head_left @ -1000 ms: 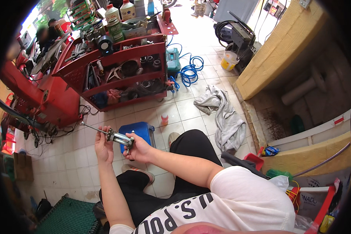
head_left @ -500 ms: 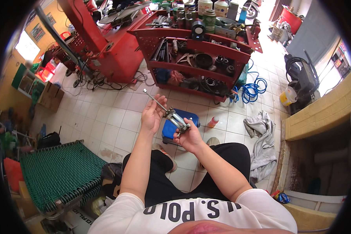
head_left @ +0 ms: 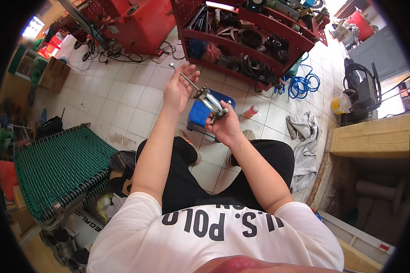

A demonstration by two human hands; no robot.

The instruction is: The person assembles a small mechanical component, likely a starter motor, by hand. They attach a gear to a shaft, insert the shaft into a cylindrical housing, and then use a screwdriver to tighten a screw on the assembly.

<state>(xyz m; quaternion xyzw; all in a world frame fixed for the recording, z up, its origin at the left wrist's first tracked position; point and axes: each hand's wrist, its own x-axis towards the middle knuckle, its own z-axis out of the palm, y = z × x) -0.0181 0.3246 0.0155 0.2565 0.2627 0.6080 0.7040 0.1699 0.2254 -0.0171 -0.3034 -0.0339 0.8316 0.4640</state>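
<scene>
A silvery jaw puller [head_left: 209, 101] with a long thin centre screw [head_left: 189, 81] is held up before me, tilted so that the screw points up and left. My right hand [head_left: 227, 127] grips its jaw end, the fingers curled round the metal. Beside the screw, my left hand [head_left: 177, 91] is palm up with its fingers spread apart; the rod crosses in front of the palm, and I cannot tell whether they touch. Beneath the puller, a blue stool [head_left: 197, 114] stands on the tiles between my feet.
A red tool cart [head_left: 241, 49] filled with parts stands ahead. A reddish bottle [head_left: 251, 112], a grey cloth [head_left: 305, 136] and a coiled blue hose [head_left: 303, 86] lie or stand to the right. A green woven seat [head_left: 64, 170] is at my left.
The whole view has tilted downward, so the cart and floor things sit higher in the picture. My left fingers have spread wider beside the screw. The right hand keeps its grip.
</scene>
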